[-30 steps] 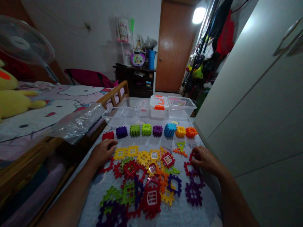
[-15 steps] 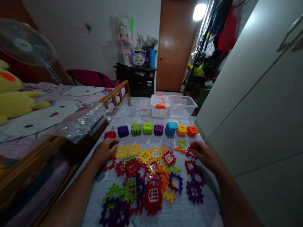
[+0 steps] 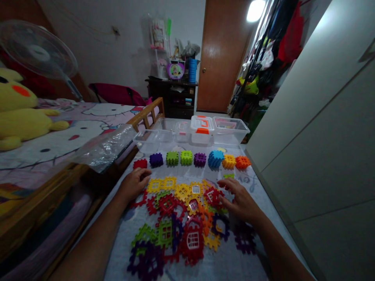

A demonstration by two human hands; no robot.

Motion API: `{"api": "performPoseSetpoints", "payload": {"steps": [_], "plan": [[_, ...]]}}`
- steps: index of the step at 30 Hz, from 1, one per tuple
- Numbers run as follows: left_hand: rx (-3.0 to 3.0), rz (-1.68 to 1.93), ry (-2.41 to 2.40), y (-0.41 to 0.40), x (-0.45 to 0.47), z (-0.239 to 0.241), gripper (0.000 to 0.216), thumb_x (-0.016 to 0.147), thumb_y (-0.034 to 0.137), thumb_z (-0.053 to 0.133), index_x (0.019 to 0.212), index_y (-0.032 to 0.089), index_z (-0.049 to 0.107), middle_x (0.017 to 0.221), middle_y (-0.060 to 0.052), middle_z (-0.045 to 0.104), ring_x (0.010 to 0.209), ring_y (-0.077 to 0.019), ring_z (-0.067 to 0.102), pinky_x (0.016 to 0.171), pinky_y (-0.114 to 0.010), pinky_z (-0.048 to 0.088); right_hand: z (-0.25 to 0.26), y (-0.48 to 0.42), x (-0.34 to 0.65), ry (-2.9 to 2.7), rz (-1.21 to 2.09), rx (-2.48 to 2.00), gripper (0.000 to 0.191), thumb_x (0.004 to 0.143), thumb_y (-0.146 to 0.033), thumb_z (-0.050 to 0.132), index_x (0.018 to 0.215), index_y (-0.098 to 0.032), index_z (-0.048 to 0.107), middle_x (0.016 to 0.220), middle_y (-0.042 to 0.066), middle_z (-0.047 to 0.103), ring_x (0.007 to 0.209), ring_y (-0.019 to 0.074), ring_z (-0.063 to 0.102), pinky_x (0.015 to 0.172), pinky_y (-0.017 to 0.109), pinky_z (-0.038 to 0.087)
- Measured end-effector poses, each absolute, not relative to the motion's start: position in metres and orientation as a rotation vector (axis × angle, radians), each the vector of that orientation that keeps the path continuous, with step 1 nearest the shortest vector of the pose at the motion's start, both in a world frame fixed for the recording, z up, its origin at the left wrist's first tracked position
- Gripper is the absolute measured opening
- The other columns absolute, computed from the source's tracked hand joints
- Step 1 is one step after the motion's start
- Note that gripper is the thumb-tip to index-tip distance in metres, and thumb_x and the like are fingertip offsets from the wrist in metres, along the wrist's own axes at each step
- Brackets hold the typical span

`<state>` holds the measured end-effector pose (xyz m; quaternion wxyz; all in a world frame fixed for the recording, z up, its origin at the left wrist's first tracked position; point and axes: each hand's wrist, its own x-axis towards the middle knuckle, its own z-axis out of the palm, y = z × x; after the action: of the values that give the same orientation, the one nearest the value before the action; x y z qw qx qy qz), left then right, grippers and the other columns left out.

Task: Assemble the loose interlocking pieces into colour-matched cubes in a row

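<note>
Flat interlocking plastic tiles (image 3: 175,218) in red, yellow, green, purple and orange lie scattered on a pale patterned table cover (image 3: 258,183). My left hand (image 3: 134,184) rests with curled fingers at the pile's left edge, beside a yellow tile (image 3: 161,184) and a red piece (image 3: 140,200). My right hand (image 3: 240,199) lies over the pile's right side, fingers spread, its fingertips at a red window tile (image 3: 213,195). Beyond the pile stands a row of assembled cubes: red (image 3: 140,163), purple (image 3: 156,159), green (image 3: 172,158), blue (image 3: 216,158), orange (image 3: 243,162).
Clear plastic boxes (image 3: 231,130) and an orange-latched case (image 3: 201,130) sit at the table's far end. A wooden bed rail (image 3: 146,113), a plastic bag (image 3: 102,150) and a yellow plush toy (image 3: 20,117) are on the left. White cabinet doors (image 3: 316,128) run along the right.
My right hand has moved left from the table's right edge onto the pile, and its fingers have spread. The left hand has barely shifted. The view has turned slightly right.
</note>
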<state>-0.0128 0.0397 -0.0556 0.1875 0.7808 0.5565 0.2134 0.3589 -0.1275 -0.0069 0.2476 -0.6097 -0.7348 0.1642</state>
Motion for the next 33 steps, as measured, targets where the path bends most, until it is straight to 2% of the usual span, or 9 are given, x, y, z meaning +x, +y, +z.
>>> {"api": "performPoseSetpoints", "payload": {"steps": [2, 4, 11, 15, 20, 23, 29, 33], "plan": [[2.198, 0.602, 1.564, 0.039, -0.012, -0.055, 0.041, 0.077, 0.045, 0.048, 0.098, 0.017, 0.068, 0.096, -0.007, 0.067, 0.087, -0.0227, 0.066, 0.082, -0.032, 0.051, -0.007, -0.131, 0.362, -2.071, 0.466, -1.692, 0.051, 0.078, -0.031, 0.065, 0.126, -0.019, 0.053, 0.127, 0.013, 0.056, 0.12, 0.0286, 0.049, 0.101, 0.048, 0.041], [2.194, 0.599, 1.564, 0.039, -0.012, -0.053, 0.041, 0.076, 0.045, 0.048, 0.097, 0.017, 0.068, 0.095, -0.007, 0.067, 0.087, -0.0229, 0.066, 0.082, -0.032, 0.051, -0.006, -0.133, 0.362, -2.146, 0.511, -1.729, 0.057, 0.074, -0.029, 0.068, 0.128, -0.019, 0.052, 0.13, 0.013, 0.056, 0.124, 0.0301, 0.046, 0.106, 0.05, 0.036], [2.209, 0.623, 1.551, 0.036, -0.009, -0.05, 0.035, 0.077, 0.043, 0.049, 0.095, 0.019, 0.067, 0.095, -0.006, 0.068, 0.087, -0.0222, 0.065, 0.082, -0.032, 0.051, -0.006, -0.129, 0.358, -2.159, 0.492, -1.74, 0.038, 0.077, -0.021, 0.063, 0.115, -0.018, 0.059, 0.121, 0.013, 0.06, 0.116, 0.0283, 0.052, 0.102, 0.048, 0.04], [2.209, 0.614, 1.551, 0.036, -0.009, -0.051, 0.035, 0.078, 0.043, 0.048, 0.095, 0.019, 0.067, 0.095, -0.006, 0.067, 0.088, -0.022, 0.065, 0.083, -0.032, 0.051, -0.008, -0.123, 0.352, -2.192, 0.413, -1.623, 0.05, 0.079, -0.018, 0.059, 0.128, -0.02, 0.054, 0.13, 0.012, 0.056, 0.122, 0.0285, 0.048, 0.106, 0.051, 0.037], [2.219, 0.625, 1.561, 0.035, -0.01, -0.051, 0.035, 0.077, 0.043, 0.049, 0.094, 0.019, 0.068, 0.097, -0.007, 0.068, 0.088, -0.023, 0.066, 0.083, -0.033, 0.051, -0.009, -0.12, 0.343, -2.285, 0.495, -1.563, 0.053, 0.076, -0.011, 0.054, 0.128, -0.022, 0.056, 0.135, 0.009, 0.055, 0.121, 0.0258, 0.048, 0.105, 0.047, 0.039], [2.25, 0.657, 1.574, 0.035, -0.009, -0.048, 0.035, 0.078, 0.042, 0.048, 0.095, 0.019, 0.068, 0.097, -0.007, 0.068, 0.088, -0.0234, 0.065, 0.083, -0.033, 0.05, -0.008, -0.12, 0.344, -2.275, 0.511, -1.581, 0.06, 0.075, -0.011, 0.054, 0.135, -0.02, 0.051, 0.139, 0.01, 0.052, 0.125, 0.0257, 0.045, 0.109, 0.047, 0.036], [2.351, 0.804, 1.511, 0.019, 0.012, -0.012, 0.031, 0.083, 0.036, 0.045, 0.097, 0.017, 0.066, 0.099, -0.008, 0.066, 0.082, -0.0209, 0.063, 0.082, -0.034, 0.049, -0.013, -0.117, 0.347, -2.272, 0.526, -1.621, 0.06, 0.076, -0.014, 0.057, 0.135, -0.014, 0.05, 0.133, 0.013, 0.055, 0.122, 0.0268, 0.047, 0.108, 0.047, 0.036], [2.423, 0.662, 1.239, -0.01, 0.044, 0.018, 0.027, 0.087, 0.035, 0.047, 0.1, 0.02, 0.066, 0.1, -0.007, 0.067, 0.092, -0.0219, 0.062, 0.085, -0.035, 0.049, -0.022, -0.115, 0.341, -2.218, 0.495, -1.619, 0.07, 0.076, -0.021, 0.063, 0.143, -0.019, 0.041, 0.136, 0.013, 0.053, 0.125, 0.0289, 0.046, 0.109, 0.051, 0.033]]}}
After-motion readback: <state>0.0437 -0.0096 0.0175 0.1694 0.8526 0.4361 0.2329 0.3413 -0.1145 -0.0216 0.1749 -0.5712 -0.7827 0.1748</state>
